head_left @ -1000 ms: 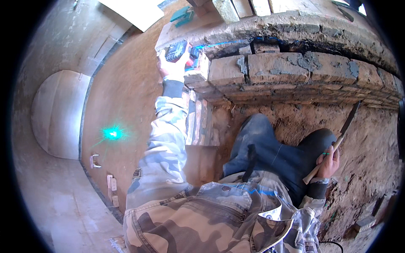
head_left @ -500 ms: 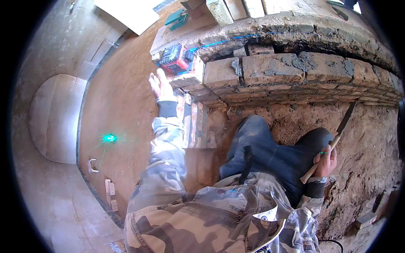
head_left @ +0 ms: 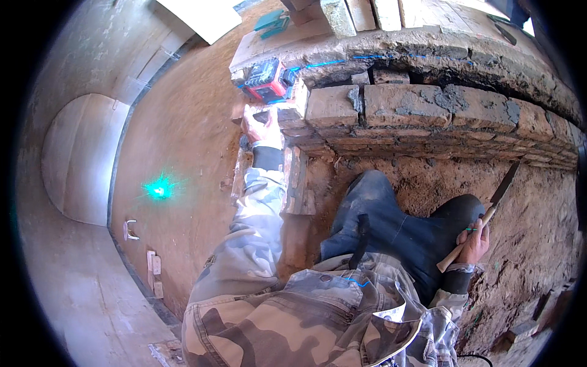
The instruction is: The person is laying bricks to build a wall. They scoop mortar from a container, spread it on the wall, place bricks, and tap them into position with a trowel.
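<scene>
My left hand (head_left: 262, 129) reaches to the left end of the brick wall (head_left: 406, 105), with thumb and fingers apart at the near edge of the end brick (head_left: 295, 105). Whether the fingertips press on that brick is hard to tell. A red and black laser level (head_left: 268, 81) sits on top, just beyond the fingers. At my right thigh, my right hand (head_left: 474, 243) is closed round the wooden handle of a bricklaying trowel (head_left: 504, 185). Its long, dark, narrow blade points up and away, toward the wall.
Grey mortar (head_left: 451, 98) is smeared on the wall bricks. Behind them runs a dark gap along a rough ledge. Upright blocks (head_left: 386, 13) and a teal object (head_left: 272, 23) stand at the back. A bright green laser spot (head_left: 159, 188) shines on the floor at left, near wood pieces (head_left: 155, 263).
My left hand has moved right and slightly nearer, from beside the laser level to the end brick below it. The right hand still holds the trowel. The view has shifted a little.
</scene>
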`<control>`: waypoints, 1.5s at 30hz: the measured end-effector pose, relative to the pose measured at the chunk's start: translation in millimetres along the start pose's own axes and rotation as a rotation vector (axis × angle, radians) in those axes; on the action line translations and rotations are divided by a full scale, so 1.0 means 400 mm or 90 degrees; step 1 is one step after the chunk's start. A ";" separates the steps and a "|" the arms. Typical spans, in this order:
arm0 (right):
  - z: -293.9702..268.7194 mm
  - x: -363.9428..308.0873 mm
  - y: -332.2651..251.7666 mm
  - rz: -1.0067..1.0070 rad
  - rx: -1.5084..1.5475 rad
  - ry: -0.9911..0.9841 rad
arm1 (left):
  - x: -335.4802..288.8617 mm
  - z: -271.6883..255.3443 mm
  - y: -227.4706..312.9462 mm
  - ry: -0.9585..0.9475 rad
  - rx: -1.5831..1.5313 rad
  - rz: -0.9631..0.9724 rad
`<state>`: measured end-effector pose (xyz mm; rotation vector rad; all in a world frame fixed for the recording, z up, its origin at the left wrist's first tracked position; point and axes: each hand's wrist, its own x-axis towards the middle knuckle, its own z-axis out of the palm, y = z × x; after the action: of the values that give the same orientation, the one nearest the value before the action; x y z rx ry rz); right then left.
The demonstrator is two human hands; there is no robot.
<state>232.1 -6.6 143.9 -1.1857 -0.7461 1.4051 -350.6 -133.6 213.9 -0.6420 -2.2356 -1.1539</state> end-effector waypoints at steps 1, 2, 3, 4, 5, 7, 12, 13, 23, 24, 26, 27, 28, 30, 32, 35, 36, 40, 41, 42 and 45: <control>-0.005 0.004 0.003 0.005 0.000 0.004 | 0.001 -0.004 0.015 0.006 -0.003 -0.003; -0.007 0.006 0.007 0.004 0.002 0.001 | 0.008 -0.013 0.026 0.013 -0.005 -0.004; -0.009 0.008 0.010 0.004 0.004 -0.002 | 0.029 -0.021 0.029 0.027 -0.041 -0.005; -0.010 0.009 0.013 0.003 0.007 -0.004 | 0.062 -0.024 0.027 0.040 -0.077 -0.006; -0.006 0.008 0.015 0.005 0.009 -0.009 | 0.089 -0.030 0.031 0.053 -0.112 -0.007; -0.009 0.008 0.011 0.005 0.003 -0.013 | 0.131 -0.034 0.084 0.035 -0.280 -0.094; -0.002 0.007 0.005 0.002 0.011 -0.019 | 0.189 -0.070 0.175 -0.007 -0.230 -0.174; -0.001 0.007 0.006 0.000 0.011 -0.023 | 0.187 -0.064 0.170 -0.014 -0.253 -0.143; 0.019 -0.004 0.008 0.021 0.033 -0.019 | 0.151 -0.092 0.035 -0.026 -0.372 -0.183; 0.002 0.005 0.014 0.012 0.031 -0.008 | 0.076 -0.084 0.089 0.032 -0.455 -0.209; -0.004 0.008 0.000 0.016 0.036 0.019 | -0.051 -0.110 0.165 -0.029 -0.505 -0.270; -0.018 0.015 -0.001 0.013 0.027 0.027 | -0.133 -0.130 0.272 -0.057 -0.551 -0.362; -0.013 0.019 0.006 0.019 0.030 0.024 | -0.182 -0.116 0.194 -0.127 -0.455 -0.254; 0.015 0.004 -0.007 0.034 0.069 0.011 | -0.322 -0.069 0.129 -0.196 -0.455 -0.312; 0.014 0.009 -0.001 0.037 0.084 0.024 | -0.476 -0.030 0.086 -0.331 -0.349 -0.289; 0.045 -0.007 -0.012 0.047 0.080 0.014 | -0.682 -0.015 0.036 -0.499 -0.194 -0.217; 0.035 -0.003 -0.018 0.053 0.081 0.013 | -0.737 -0.015 0.062 -0.594 -0.132 -0.189; 0.010 -0.002 -0.038 0.045 0.080 0.019 | -0.747 -0.055 0.227 -0.676 0.011 0.186; 0.013 -0.002 -0.037 0.038 0.083 0.020 | -0.736 -0.052 0.224 -0.683 0.024 0.191; 0.012 0.001 -0.031 0.041 0.094 0.012 | -0.726 -0.052 0.227 -0.689 0.014 0.172; 0.015 0.000 -0.022 0.051 0.139 0.016 | -0.734 -0.042 0.189 -0.695 0.019 0.169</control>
<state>229.4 -3.8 153.8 -1.0698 -0.5165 1.4946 -81.6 -156.7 75.1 -1.8162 -2.8331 -0.6696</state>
